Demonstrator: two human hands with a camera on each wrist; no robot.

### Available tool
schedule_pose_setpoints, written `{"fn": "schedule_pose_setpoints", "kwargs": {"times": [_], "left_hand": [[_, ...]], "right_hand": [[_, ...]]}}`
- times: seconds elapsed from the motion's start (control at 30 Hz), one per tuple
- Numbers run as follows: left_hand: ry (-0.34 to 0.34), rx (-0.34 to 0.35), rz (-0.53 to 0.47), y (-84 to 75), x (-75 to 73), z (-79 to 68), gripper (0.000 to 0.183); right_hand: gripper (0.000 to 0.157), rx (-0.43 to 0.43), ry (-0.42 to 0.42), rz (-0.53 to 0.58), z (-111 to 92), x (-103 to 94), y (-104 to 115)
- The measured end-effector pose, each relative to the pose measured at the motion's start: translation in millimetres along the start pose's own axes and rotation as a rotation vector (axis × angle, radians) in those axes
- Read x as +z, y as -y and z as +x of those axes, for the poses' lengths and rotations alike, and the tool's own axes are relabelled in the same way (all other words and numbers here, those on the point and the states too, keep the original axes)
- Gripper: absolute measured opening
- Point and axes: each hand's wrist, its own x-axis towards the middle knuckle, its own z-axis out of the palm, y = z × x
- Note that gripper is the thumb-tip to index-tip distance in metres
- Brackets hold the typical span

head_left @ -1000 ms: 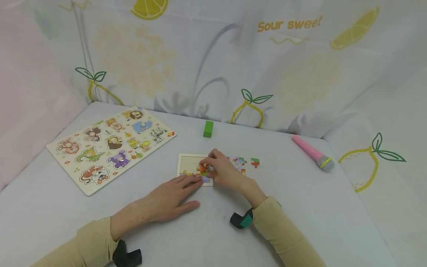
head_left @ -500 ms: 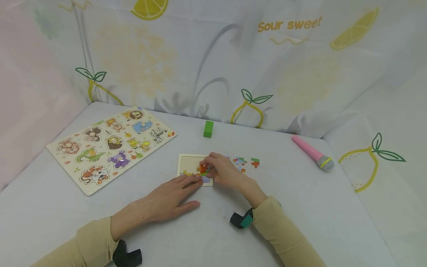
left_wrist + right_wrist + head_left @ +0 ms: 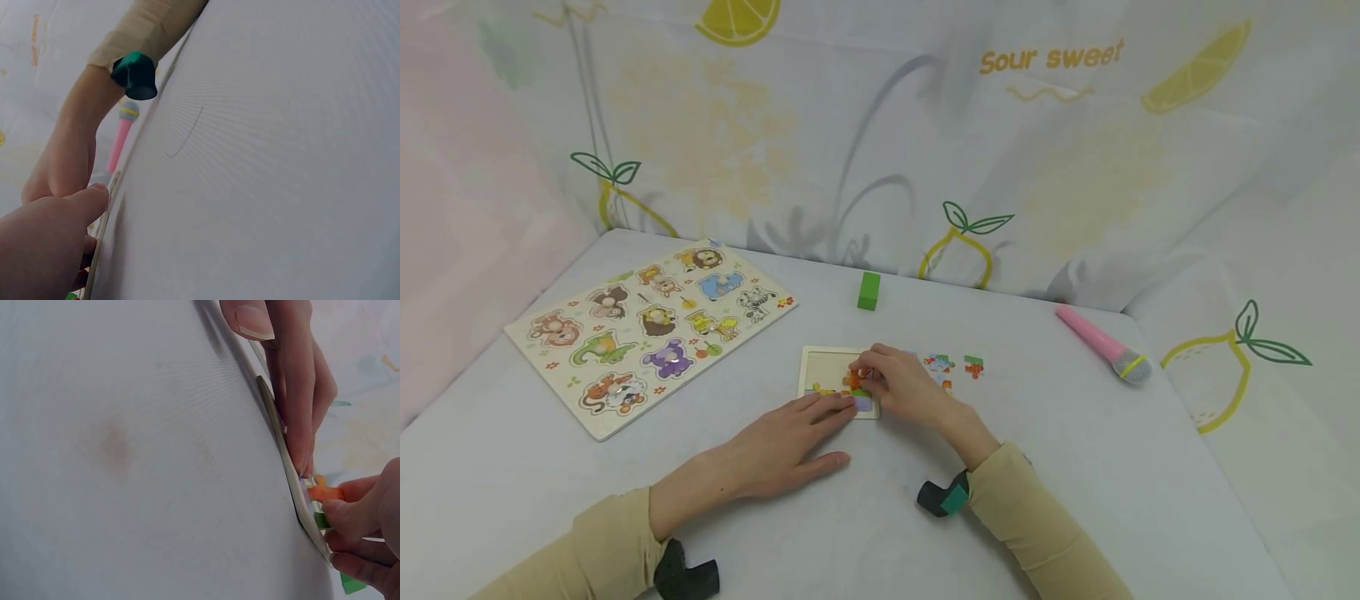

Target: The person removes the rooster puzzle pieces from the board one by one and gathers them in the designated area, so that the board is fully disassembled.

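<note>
Pinching orange puzzle piece: right hand. Touching frame: left hand.

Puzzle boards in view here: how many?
2: the large animal board at the left, and the small framed board, partly covered by the left hand and right hand. No others show.

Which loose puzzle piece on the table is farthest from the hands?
The green-topped orange piece at the far right. It lies apart from the other loose pieces, which are nearer the right hand.
</note>
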Motion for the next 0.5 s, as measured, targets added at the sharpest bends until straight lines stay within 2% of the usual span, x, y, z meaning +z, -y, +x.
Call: {"fn": "schedule_pose_setpoints", "kwargs": {"times": [0.23, 0.5], "left_hand": [[0.007, -0.008, -0.003, 0.3, 0.2, -1.6, 0.066], [0.011, -0.012, -0.008, -0.7, 0.0, -1.2, 0.066]], "right_hand": [[0.015, 0.011, -0.053, 0.065, 0.3, -0.4, 1.1], [0.017, 0.118, -0.055, 0.141, -17.6, -22.5, -8.3]]}}
